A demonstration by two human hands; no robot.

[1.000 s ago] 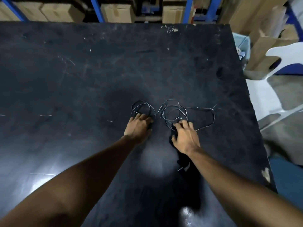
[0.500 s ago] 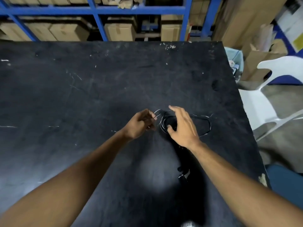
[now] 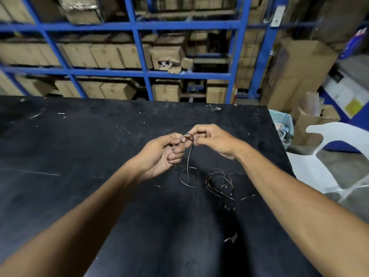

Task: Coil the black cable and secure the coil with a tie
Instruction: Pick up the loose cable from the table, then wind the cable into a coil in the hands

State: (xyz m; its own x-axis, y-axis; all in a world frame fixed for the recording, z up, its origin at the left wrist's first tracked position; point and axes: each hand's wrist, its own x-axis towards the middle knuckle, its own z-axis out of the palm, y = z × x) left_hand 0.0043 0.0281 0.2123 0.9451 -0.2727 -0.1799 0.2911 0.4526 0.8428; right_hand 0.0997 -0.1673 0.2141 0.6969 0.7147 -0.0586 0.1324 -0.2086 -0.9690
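Observation:
A thin black cable (image 3: 188, 156) arches between my two hands above the black table (image 3: 79, 156). My left hand (image 3: 161, 154) pinches one side of the small arch, and my right hand (image 3: 213, 140) pinches the other. From the arch a strand hangs down to a loose loop (image 3: 188, 177) lying on the table. To its right rests a tangled bundle of cable loops (image 3: 219, 182). Whether that bundle joins the held strand I cannot tell. No tie is clearly visible.
A small pale scrap (image 3: 231, 237) lies near the table's front. The table's right edge drops to a white plastic chair (image 3: 329, 156) and a bin (image 3: 282, 124). Blue shelving (image 3: 139, 74) with cardboard boxes stands behind the table.
Both hands have risen off the table, lifting one end of the cable into a small arch between them. The view has tilted up, showing the shelving.

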